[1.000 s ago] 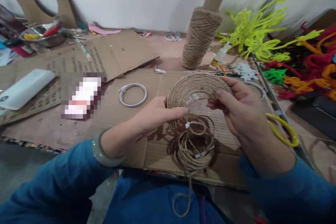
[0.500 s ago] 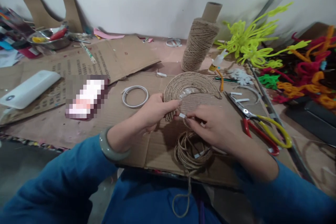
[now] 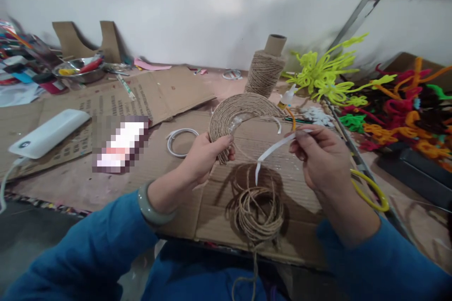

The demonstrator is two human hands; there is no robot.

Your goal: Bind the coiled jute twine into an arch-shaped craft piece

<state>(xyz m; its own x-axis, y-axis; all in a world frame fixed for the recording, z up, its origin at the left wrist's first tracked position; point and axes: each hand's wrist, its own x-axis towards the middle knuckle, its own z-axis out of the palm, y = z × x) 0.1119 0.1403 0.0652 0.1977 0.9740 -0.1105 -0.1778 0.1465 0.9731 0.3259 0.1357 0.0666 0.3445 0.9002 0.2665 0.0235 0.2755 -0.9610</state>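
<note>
My left hand [image 3: 208, 155] is closed on the lower left end of a curved crescent of coiled twine [image 3: 226, 113], thumb on top. My right hand [image 3: 318, 150] pinches one end of a thin white strip [image 3: 277, 148], whose other end bends down beside the crescent. Below the strip a loose bundle of twine [image 3: 259, 214] lies on the cardboard [image 3: 215, 207], and a strand drops over the front edge. Clear plastic or tape [image 3: 236, 123] shows at the crescent's inner edge.
A twine spool [image 3: 264, 73] and a small glue bottle [image 3: 287, 97] stand behind the crescent. At left lie a phone [image 3: 122, 143], a white power bank [image 3: 49, 134] and a white tape ring [image 3: 181, 142]. Yellow scissor handle [image 3: 370, 190] and colourful fuzzy stems [image 3: 406, 113] are at right.
My right hand has moved up and right, away from the crescent, drawing out the white strip. My left hand keeps its hold, with the crescent shifted slightly left. The view has tilted up.
</note>
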